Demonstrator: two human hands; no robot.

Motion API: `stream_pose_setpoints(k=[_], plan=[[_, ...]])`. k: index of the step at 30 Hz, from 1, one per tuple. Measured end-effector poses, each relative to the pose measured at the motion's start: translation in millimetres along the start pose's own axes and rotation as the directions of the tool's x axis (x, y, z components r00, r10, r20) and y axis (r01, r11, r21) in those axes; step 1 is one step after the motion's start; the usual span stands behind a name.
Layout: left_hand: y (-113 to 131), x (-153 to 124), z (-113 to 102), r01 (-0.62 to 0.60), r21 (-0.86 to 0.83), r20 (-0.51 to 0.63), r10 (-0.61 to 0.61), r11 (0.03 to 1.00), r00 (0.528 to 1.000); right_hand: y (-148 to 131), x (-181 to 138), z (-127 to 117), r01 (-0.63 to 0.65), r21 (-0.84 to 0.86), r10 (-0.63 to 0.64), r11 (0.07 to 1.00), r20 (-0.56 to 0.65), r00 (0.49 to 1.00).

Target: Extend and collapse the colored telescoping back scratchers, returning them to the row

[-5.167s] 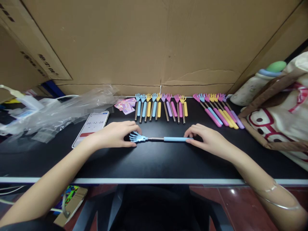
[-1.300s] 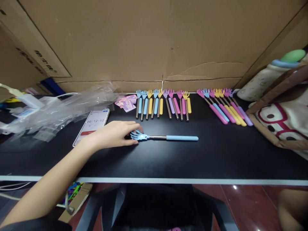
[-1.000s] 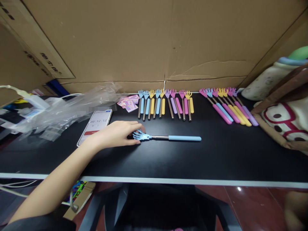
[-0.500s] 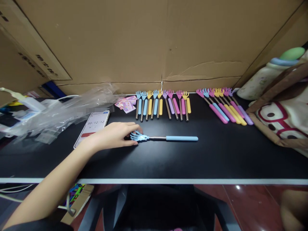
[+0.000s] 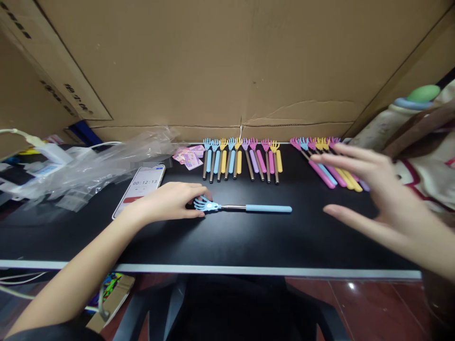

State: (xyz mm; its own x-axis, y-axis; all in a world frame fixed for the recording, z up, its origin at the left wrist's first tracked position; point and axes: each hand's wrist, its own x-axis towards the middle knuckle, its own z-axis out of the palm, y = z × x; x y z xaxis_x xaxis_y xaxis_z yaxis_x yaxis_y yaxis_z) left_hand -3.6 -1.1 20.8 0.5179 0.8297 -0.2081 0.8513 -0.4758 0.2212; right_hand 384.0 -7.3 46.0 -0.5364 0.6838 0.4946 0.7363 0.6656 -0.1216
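Observation:
A blue back scratcher (image 5: 249,208) lies extended across the black desk (image 5: 227,241), claw end to the left. My left hand (image 5: 170,202) rests on the desk with its fingers pinched on the claw end. My right hand (image 5: 377,194) hovers above the desk at the right, fingers spread, holding nothing, a short way right of the scratcher's blue handle. Behind it lies a fanned group of pink, blue, yellow and purple scratchers (image 5: 320,163). A second row of collapsed scratchers (image 5: 241,158) lies at the back centre.
A phone (image 5: 140,187) showing a timer lies left of my left hand. Crumpled clear plastic bags (image 5: 88,163) cover the left side, with small pink cards (image 5: 188,156) nearby. A cardboard wall (image 5: 227,66) stands behind. A cloth bag (image 5: 426,142) sits at the right.
My right hand left the scratcher's handle, dropped out of view below the desk, and has now come back up over the right side, fingers spread. My left hand stayed on the claw end.

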Motion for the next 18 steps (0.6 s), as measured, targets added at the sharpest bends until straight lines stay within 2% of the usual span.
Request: stream_pose_setpoints(k=[3, 8, 13, 18], plan=[[-0.7, 0.7, 0.9, -0.004, 0.002, -0.009, 0.004, 1.000, 1.000, 1.7, 1.6, 26.8, 0.050, 0.045, -0.054, 0.998, 0.094, 0.994], [-1.4, 1.3, 1.1, -0.009, -0.002, -0.011, 0.009, 1.000, 1.000, 18.2, -22.4, 64.0, 0.023, 0.052, -0.035, 0.998, 0.232, 0.972], [-0.5, 0.5, 0.3, -0.014, -0.008, -0.010, 0.014, 1.000, 1.000, 14.3, -30.6, 72.6, -0.049, 0.083, 0.019, 0.995, 0.330, 0.944], [-1.2, 0.3, 1.5, -0.032, 0.002, -0.028, 0.032, 0.999, 0.999, 10.6, -31.1, 74.5, -0.088, 0.097, 0.049, 0.991, 0.350, 0.936]])
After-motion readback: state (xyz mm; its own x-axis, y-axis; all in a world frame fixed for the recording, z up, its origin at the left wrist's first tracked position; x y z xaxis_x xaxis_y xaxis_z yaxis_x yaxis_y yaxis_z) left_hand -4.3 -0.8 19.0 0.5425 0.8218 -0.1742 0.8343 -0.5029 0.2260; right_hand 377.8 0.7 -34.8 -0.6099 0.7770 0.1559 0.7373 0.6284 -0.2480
